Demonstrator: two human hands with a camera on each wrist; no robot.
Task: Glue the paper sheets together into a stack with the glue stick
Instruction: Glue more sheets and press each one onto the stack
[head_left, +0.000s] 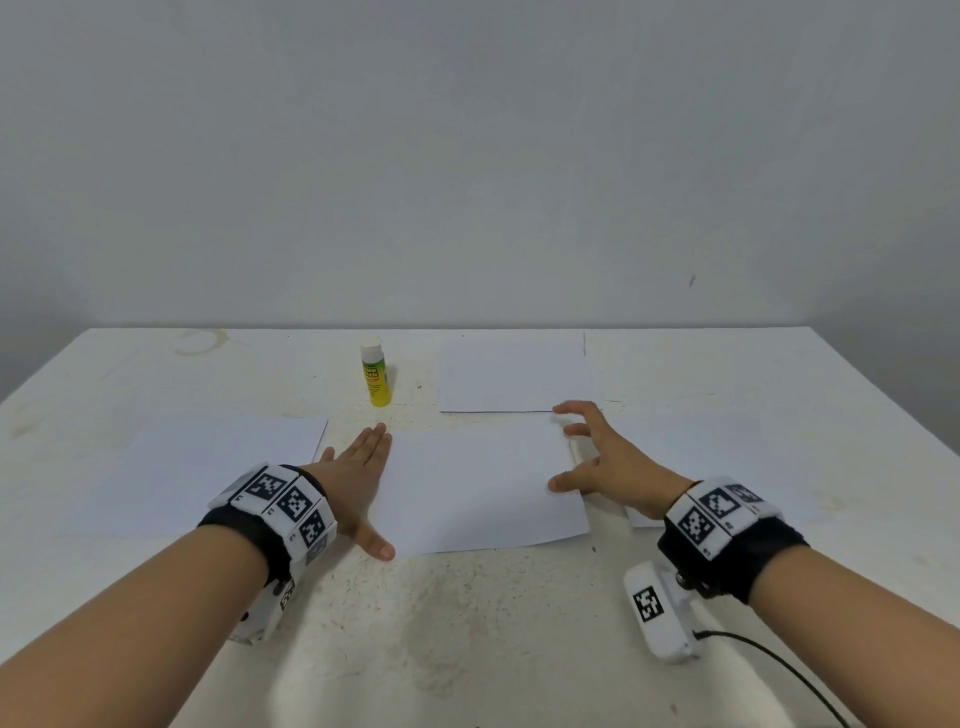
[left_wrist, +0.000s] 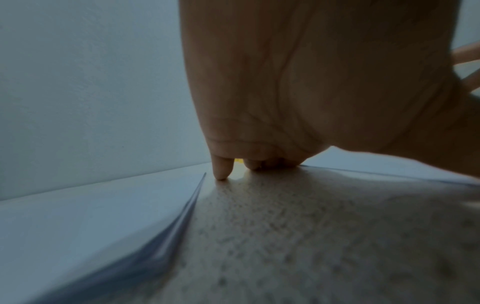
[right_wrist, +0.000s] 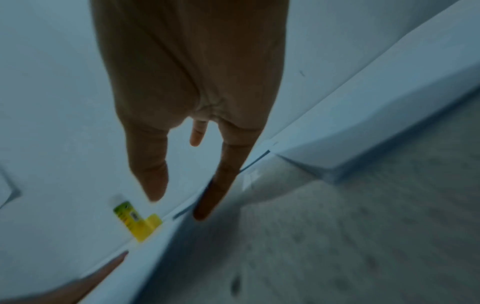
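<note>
Several white paper sheets lie flat on the table: a centre sheet (head_left: 483, 488), a left sheet (head_left: 208, 467), a far sheet (head_left: 514, 374) and a right sheet (head_left: 701, 452). A yellow-green glue stick (head_left: 376, 371) with a white cap stands upright behind them, also seen in the right wrist view (right_wrist: 132, 220). My left hand (head_left: 358, 478) lies flat with straight fingers at the centre sheet's left edge. My right hand (head_left: 592, 457) has its fingers spread at that sheet's right edge, thumb tip on the paper. Neither hand holds anything. In the left wrist view the fingertips (left_wrist: 221, 174) touch the table beside the left sheet (left_wrist: 91, 226).
The white table (head_left: 467, 623) is rough and stained, and its far edge meets a plain grey wall (head_left: 467, 156). A camera unit with a black cable (head_left: 779, 660) hangs under my right wrist. Bare tabletop lies in front of the sheets.
</note>
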